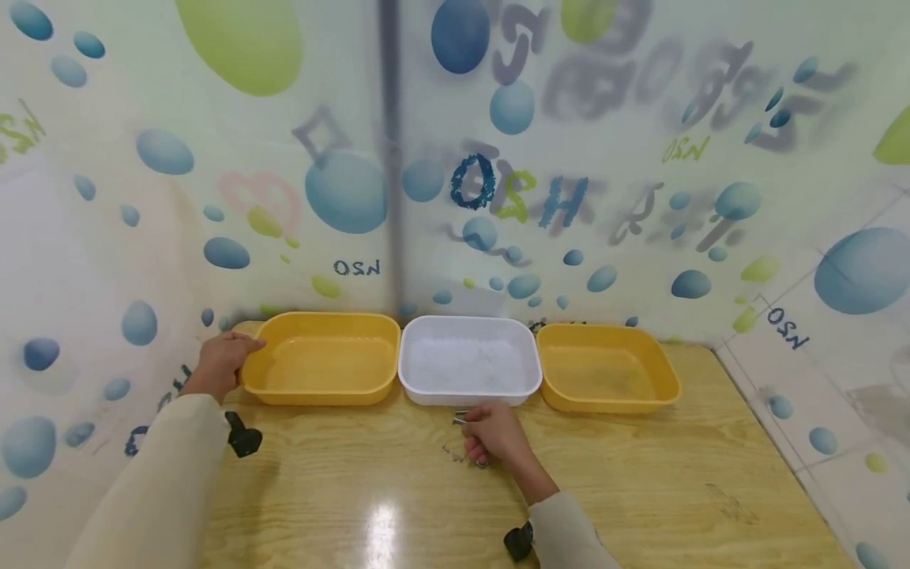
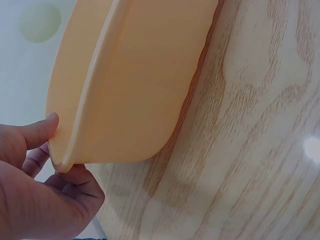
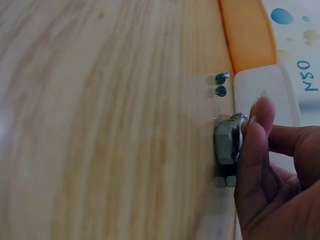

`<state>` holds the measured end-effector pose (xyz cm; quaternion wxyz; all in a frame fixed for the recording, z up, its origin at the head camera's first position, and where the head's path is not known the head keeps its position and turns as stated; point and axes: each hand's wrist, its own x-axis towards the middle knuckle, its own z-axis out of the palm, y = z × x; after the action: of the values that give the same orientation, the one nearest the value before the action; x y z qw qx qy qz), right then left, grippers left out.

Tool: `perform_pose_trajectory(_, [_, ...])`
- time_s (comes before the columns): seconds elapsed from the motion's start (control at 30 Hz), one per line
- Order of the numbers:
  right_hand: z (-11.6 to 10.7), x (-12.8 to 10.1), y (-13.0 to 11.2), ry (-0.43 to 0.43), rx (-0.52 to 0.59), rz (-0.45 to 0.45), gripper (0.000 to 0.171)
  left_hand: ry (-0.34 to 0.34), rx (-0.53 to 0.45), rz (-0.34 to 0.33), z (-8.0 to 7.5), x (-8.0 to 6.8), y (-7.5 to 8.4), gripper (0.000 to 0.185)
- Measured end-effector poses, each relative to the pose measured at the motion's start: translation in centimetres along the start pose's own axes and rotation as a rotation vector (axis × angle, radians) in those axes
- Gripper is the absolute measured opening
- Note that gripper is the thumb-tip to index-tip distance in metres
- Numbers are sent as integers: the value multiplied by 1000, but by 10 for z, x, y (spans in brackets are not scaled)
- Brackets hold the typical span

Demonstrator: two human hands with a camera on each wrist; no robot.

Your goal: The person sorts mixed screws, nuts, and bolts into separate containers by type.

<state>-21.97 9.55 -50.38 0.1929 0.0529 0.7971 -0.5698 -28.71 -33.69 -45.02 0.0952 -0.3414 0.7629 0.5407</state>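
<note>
At the left end of the table, my left hand [image 1: 222,362] grips the rim of a yellow plastic tray [image 1: 320,395]. In the left wrist view the thumb lies inside the tray wall and curled fingers sit under the lip. My right hand [image 1: 498,433] is low over the table, just in front of a white tray [image 1: 469,389]. Its fingers pinch a silvery hexagonal metal fastener [image 3: 226,143], a nut or bolt head, partly hidden by the fingers. Small threaded metal ends [image 3: 220,91] show beyond it in the right wrist view.
Another yellow tray [image 1: 607,405] stands right of the white one; all three trays sit in a row along the back of the wooden table [image 1: 341,482]. A wall [image 1: 441,237] with printed bubbles rises directly behind them, and side walls flank the table.
</note>
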Motion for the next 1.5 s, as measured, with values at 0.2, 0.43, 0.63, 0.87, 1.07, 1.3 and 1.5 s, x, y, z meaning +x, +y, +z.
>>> perform_pose_trajectory(0.2, [0, 2, 4, 2, -3, 9, 11, -3, -2, -14, 2, 1, -1, 41])
perform_pose_trajectory(0.43, [0, 4, 4, 5, -19, 18, 9, -7, 2, -3, 0, 0, 0, 42])
perform_pose_trajectory(0.63, [1, 4, 5, 3, -25, 20, 10, -8, 10, 3, 0, -2, 0, 41])
perform_pose_trajectory(0.87, [-1, 5, 5, -6, -20, 26, 11, -9, 7, 5, 0, 1, -1, 40])
perform_pose_trajectory(1.07, [-4, 0, -4, -27, -15, 6, 13, -18, 9, 4, 1, 2, 0, 43])
perform_pose_trajectory(1.3, [-1, -13, -38, -118, -23, -92, 21, -16, 6, 6, 2, 1, 2, 40])
perform_pose_trajectory(1.5, [14, -17, -75, -149, -10, -95, 18, -10, 15, 3, -3, 4, -2, 48])
